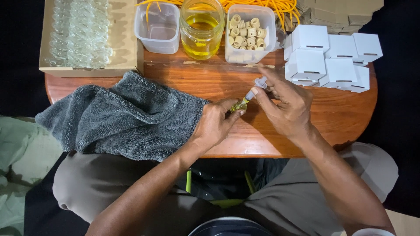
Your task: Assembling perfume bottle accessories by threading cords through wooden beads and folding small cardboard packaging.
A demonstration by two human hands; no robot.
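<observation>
Left hand (216,124) pinches small oil-filled vial (239,105) steady over bench (332,109), right hand (284,102) grips syringe (255,88) tip-down into its mouth.

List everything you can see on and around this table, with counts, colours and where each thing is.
wooden table: one, reddish brown, centre
towel: one, grey, table's left half
cardboard tray: one, tan, top left, holding clear glass pieces
empty tub: one, clear plastic, top centre
jar: one, glass, yellow liquid inside, beside the tub
tub of rings: one, clear, cream rings inside
small boxes: several, white, top right
small vial: one, yellowish, between both hands
left hand: holds the vial
right hand: fingers on a clear tip above the vial
</observation>
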